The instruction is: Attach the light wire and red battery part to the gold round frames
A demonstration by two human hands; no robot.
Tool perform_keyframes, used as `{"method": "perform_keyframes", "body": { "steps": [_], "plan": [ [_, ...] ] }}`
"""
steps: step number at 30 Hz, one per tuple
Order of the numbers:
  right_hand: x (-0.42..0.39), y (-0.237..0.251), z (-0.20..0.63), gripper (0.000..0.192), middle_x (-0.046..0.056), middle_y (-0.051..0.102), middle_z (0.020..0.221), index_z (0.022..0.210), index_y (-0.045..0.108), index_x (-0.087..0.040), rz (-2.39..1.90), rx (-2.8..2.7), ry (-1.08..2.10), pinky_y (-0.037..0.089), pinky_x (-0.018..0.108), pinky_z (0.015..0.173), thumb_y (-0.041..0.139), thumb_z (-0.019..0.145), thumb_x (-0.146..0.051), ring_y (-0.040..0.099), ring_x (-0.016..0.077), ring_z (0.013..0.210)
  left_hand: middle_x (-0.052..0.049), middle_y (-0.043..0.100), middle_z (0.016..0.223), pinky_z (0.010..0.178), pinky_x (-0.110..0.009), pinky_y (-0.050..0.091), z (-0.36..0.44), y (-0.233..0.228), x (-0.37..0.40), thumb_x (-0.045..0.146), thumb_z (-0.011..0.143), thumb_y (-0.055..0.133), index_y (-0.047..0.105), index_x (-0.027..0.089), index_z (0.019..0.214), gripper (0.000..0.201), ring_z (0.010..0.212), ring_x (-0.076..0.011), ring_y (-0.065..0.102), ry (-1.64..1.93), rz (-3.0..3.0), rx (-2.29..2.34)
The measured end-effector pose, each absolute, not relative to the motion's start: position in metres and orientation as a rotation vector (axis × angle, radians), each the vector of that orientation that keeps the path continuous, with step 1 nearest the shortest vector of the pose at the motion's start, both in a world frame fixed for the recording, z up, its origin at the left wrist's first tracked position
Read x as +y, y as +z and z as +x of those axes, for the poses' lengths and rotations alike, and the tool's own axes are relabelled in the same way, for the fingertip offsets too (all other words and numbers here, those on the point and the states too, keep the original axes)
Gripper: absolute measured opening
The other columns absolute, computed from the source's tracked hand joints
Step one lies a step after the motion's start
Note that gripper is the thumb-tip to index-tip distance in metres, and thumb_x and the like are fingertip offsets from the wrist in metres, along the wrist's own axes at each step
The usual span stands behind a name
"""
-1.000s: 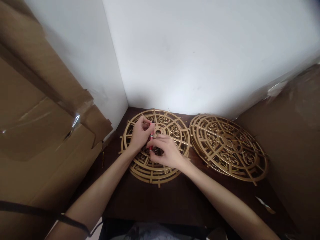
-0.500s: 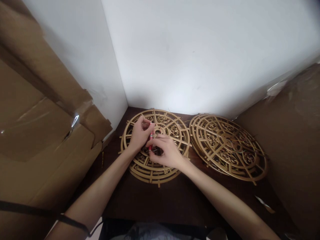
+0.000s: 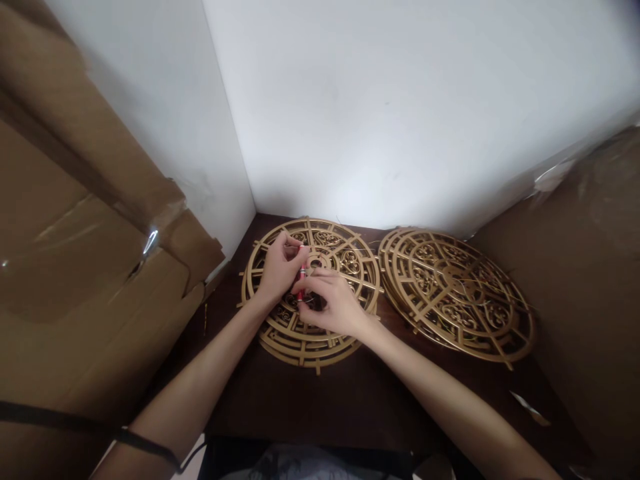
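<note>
A slim red pen-like tool [image 3: 302, 273] with a silver band stands between my hands; its exact kind is too small to make out. My left hand [image 3: 281, 267] pinches its far end between thumb and fingers. Closer to me, my right hand [image 3: 334, 303] is closed on the near end, fingertips and thumb together. Both hands are over the left stack of round gold openwork panels [image 3: 303, 355], left of the centre ring of the top one. Part of that panel is hidden by my fingers.
A second stack of gold round panels [image 3: 423, 313] lies to the right on the dark table [image 3: 300, 407]. A small blade-like piece [image 3: 530, 408] lies near the right edge. Cardboard [image 3: 75, 267] stands at left, more cardboard [image 3: 575, 267] at right, and a white wall [image 3: 390, 120] behind.
</note>
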State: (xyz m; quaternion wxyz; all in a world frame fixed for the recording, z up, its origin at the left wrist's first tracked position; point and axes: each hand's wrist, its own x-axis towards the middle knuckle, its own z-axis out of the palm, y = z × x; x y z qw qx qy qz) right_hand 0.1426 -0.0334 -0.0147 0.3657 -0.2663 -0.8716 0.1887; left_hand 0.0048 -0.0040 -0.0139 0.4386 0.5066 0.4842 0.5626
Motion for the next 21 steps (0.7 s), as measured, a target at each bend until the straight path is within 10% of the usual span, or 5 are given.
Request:
{"method": "perform_keyframes", "body": {
  "steps": [21],
  "plan": [
    [-0.0316, -0.0171, 0.1436, 0.020, 0.000, 0.062, 0.072, 0.088, 0.063, -0.020, -0.635, -2.248, 0.482, 0.045, 0.028, 0.071, 0.054, 0.072, -0.012, 0.055, 0.0157, 0.072, 0.005, 0.054, 0.054, 0.048, -0.018, 0.040, 0.0049, -0.0126, -0.0043, 0.026, 0.075, 0.063, 0.040, 0.019, 0.077, 0.024, 0.046, -0.0074, 0.050, 1.410, 1.235, 1.186]
  ]
}}
